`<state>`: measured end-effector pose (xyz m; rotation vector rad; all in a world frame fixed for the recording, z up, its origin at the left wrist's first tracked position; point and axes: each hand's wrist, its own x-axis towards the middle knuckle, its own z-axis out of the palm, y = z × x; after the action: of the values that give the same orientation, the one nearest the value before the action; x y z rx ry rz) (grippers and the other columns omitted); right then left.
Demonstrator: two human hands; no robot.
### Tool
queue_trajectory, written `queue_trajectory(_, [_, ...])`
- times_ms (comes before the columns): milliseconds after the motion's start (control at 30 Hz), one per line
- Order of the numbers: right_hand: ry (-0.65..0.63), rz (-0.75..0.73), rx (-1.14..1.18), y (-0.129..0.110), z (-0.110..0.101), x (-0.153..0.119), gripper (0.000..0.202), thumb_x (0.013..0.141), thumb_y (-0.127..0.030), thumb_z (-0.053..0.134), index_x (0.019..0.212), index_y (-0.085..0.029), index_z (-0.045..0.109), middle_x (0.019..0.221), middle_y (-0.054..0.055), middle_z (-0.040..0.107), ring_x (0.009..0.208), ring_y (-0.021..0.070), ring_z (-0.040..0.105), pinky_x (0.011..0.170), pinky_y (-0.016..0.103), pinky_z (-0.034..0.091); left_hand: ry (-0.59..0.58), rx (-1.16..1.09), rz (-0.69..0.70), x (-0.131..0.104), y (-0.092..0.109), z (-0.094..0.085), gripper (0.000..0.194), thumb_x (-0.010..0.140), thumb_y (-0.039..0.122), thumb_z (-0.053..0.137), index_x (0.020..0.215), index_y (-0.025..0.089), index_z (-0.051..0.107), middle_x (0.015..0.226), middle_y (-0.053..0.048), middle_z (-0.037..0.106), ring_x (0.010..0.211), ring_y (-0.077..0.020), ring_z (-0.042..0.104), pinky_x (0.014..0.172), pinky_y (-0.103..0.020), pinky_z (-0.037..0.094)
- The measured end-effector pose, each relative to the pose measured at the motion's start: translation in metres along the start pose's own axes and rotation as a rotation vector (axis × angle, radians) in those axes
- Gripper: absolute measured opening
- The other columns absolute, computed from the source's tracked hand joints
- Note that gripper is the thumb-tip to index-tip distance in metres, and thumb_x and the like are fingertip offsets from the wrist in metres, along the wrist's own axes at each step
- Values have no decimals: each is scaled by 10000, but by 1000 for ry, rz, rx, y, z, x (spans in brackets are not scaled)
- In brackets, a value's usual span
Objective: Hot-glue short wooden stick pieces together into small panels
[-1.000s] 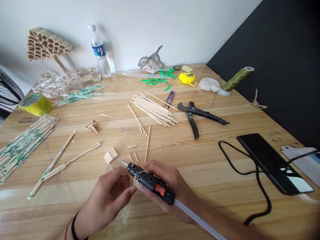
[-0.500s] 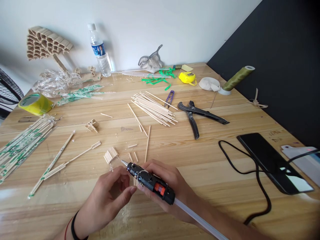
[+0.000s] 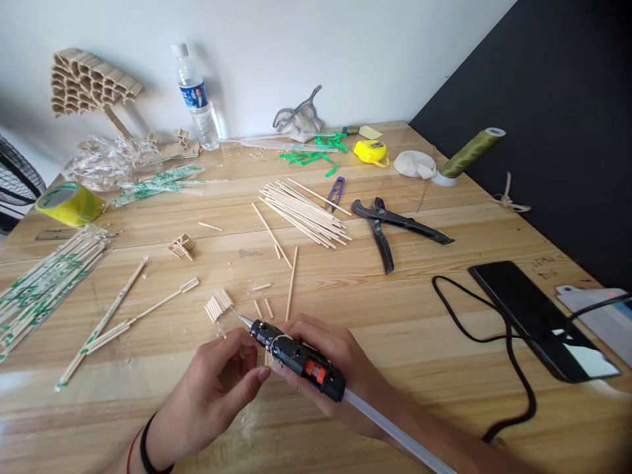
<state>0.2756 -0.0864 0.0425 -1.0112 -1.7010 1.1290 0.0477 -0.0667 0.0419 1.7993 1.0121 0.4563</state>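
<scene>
Front and centre on the tabletop [image 3: 419, 408], the glue gun [image 3: 296, 355] sits in the right hand [image 3: 343, 345], the left hand [image 3: 217, 382] just beside it! Beyond the left hand lies a small stick bundle [image 3: 218, 305]; farther back, mid-tabletop, the stick pile [image 3: 303, 214], with the cutter [image 3: 388, 227] to its right. Toward the right edge, the phone [image 3: 513, 309], a cable [image 3: 526, 395] looping on its left. Near the far right corner, the spool [image 3: 464, 158]! Along the far edge, left to right: bottle [image 3: 197, 105], mesh pouch [image 3: 299, 122], tape measure [image 3: 370, 152]. And by the left edge, the tape roll [image 3: 74, 205] behind the packaged sticks [image 3: 49, 289].
</scene>
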Motion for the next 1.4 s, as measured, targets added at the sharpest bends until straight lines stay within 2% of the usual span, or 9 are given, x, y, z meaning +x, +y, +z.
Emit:
queue_trajectory(400, [-29,21,-22,3,0,-1,137,899,-121,689,981,-214,631,909,20,699,822,168,652,736,253,491,-28,38,10,0,1,0,258,1065,388,544,887,205,583,738,23,590,633,-134,499,577,-222,418])
queue_trajectory(1133, [-57,-8,-51,1,-1,2,127,926,-119,674,968,-216,604,824,0,647,822,183,671,760,270,525,-37,124,43,0,3,-1,206,1068,326,521,922,202,596,760,13,597,651,-143,519,603,-236,429])
queue_trajectory(1400, [-67,5,-65,1,-2,2,142,917,-96,666,959,-221,614,870,16,694,788,179,663,725,265,522,-41,157,59,-1,2,-1,178,1064,292,525,934,200,606,776,1,622,663,-149,539,618,-242,443])
